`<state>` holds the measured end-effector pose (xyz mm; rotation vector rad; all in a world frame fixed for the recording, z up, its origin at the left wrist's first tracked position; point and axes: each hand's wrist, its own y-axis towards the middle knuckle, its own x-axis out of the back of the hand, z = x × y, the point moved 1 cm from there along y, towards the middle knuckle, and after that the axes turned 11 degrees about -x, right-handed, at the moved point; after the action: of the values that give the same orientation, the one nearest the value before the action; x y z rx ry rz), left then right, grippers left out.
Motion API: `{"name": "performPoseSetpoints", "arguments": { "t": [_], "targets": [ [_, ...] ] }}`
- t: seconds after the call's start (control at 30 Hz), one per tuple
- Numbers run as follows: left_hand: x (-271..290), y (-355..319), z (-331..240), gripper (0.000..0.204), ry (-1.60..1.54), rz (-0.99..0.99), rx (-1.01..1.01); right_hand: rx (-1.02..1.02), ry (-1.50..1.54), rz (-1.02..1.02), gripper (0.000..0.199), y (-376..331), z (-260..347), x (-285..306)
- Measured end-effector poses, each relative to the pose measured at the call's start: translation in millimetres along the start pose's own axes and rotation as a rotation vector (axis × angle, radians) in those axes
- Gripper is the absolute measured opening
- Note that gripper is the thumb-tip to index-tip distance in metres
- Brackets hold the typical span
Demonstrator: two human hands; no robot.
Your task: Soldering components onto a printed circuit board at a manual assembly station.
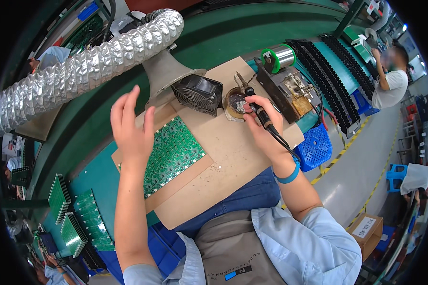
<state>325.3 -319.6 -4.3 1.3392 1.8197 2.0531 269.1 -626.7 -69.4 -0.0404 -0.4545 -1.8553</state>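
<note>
My right hand [269, 124] grips a soldering iron [260, 114] by its dark handle, with the cable trailing back past my wrist. The iron's metal end points up and away, over a round pot [235, 103] with dark and silvery residue inside. My left hand [131, 126] is raised with its fingers apart and nothing in it. Below and to its right lies a green circuit board panel [173, 153], dense with small parts, on brown cardboard [235, 173]. A black fan [199, 96] stands between the panel and the pot.
A silver flexible duct [88, 71] with a grey hood [169, 73] hangs at the far left. Behind the iron sit a solder wire spool [283, 57] and a metal soldering unit [295, 92]. More green boards [92, 218] stand at left. A co-worker [390, 78] is far right.
</note>
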Motion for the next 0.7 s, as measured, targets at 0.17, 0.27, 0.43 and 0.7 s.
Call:
{"name": "performPoseSetpoints", "arguments": {
  "t": [0.17, 0.27, 0.43, 0.7],
  "targets": [
    [-4, 7, -39, 0.039, -0.214, 0.173, -0.391, -0.033, 0.028, 0.003, 0.045, 1, -2, 0],
    [-33, 20, -60, 0.037, -0.125, 0.294, -0.28, -0.019, 0.023, 0.005, 0.045, -2, -2, 4],
    [-54, 29, -60, 0.027, -0.11, 0.244, -0.236, -0.003, 0.023, 0.005, 0.045, -5, -1, 10],
    [-61, 34, -67, 0.018, -0.157, 0.219, -0.199, -0.022, 0.023, 0.023, 0.043, -6, -3, 14]
  ]
}}
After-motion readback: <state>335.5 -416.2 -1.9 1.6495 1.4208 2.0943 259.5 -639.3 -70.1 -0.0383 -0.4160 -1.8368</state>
